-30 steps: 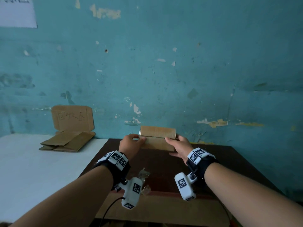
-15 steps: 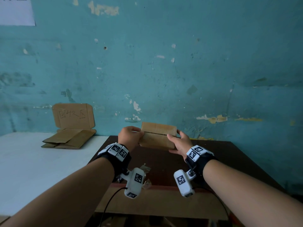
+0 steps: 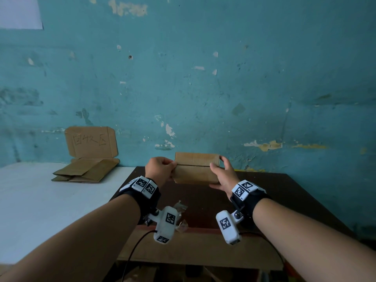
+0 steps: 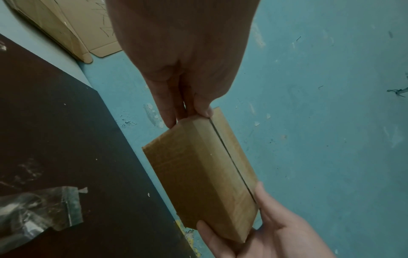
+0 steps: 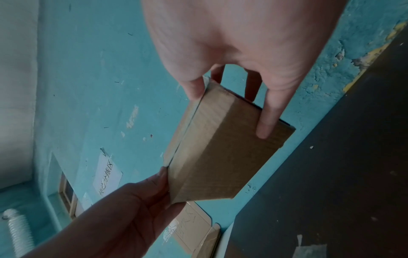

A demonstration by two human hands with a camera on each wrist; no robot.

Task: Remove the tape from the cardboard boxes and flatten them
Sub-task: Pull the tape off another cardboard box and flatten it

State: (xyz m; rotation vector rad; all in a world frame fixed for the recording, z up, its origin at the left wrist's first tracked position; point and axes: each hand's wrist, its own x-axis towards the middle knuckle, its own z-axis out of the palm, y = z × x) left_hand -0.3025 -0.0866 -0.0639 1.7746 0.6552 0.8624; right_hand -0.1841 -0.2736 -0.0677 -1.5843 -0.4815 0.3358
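Note:
A small brown cardboard box point(image 3: 195, 169) point(image 4: 205, 174) point(image 5: 223, 150) is held in the air above the far end of the dark table point(image 3: 274, 192). My left hand point(image 3: 160, 168) point(image 4: 187, 73) pinches its left end, thumb at the seam between the two flaps. My right hand point(image 3: 222, 176) point(image 5: 253, 57) grips the right end, thumb on the seam side and fingers spread over the other faces. The seam runs the length of the box, and clear tape shines along it.
Flattened cardboard point(image 3: 85, 169) lies on the white table point(image 3: 40, 200) at the left, with a marked cardboard sheet point(image 3: 90, 142) leaning on the teal wall. Crumpled clear tape point(image 3: 180, 208) point(image 4: 37, 207) lies on the dark table near my wrists.
Both hands have lifted the box off the table and turned it so that the seam faces me. The grips stay on the two ends.

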